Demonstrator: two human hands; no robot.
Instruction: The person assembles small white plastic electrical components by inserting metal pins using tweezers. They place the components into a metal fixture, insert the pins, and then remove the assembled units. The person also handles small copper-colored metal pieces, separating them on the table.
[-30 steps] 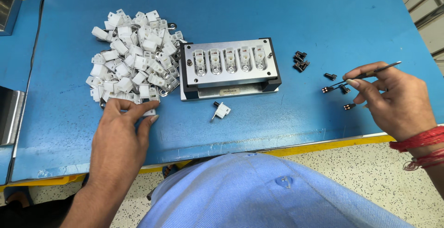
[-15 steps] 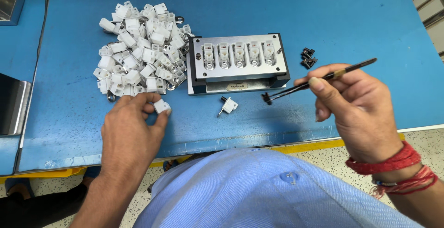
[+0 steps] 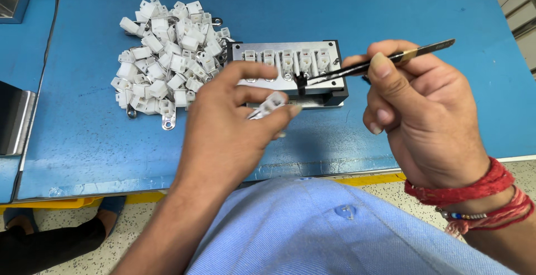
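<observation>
My left hand (image 3: 231, 124) pinches a small white plastic part (image 3: 269, 104) with a metal tab, held just in front of the metal fixture block (image 3: 335, 88). The fixture holds a row of several white parts in its slots. My right hand (image 3: 416, 116) grips dark tweezers (image 3: 379, 63) whose tips carry a small black piece (image 3: 302, 77) over the fixture's front edge. The tweezer tips sit just above and right of the white part in my left hand.
A pile of several white plastic parts with metal tabs (image 3: 167, 57) lies left of the fixture on the blue table (image 3: 84, 135). A grey metal tray edge (image 3: 14, 118) sits at far left. The table's near edge runs just before my blue shirt.
My left hand lifted a white part from beside the pile and brought it right, in front of the fixture. My right hand moved left with the tweezers, from the black pieces to the fixture.
</observation>
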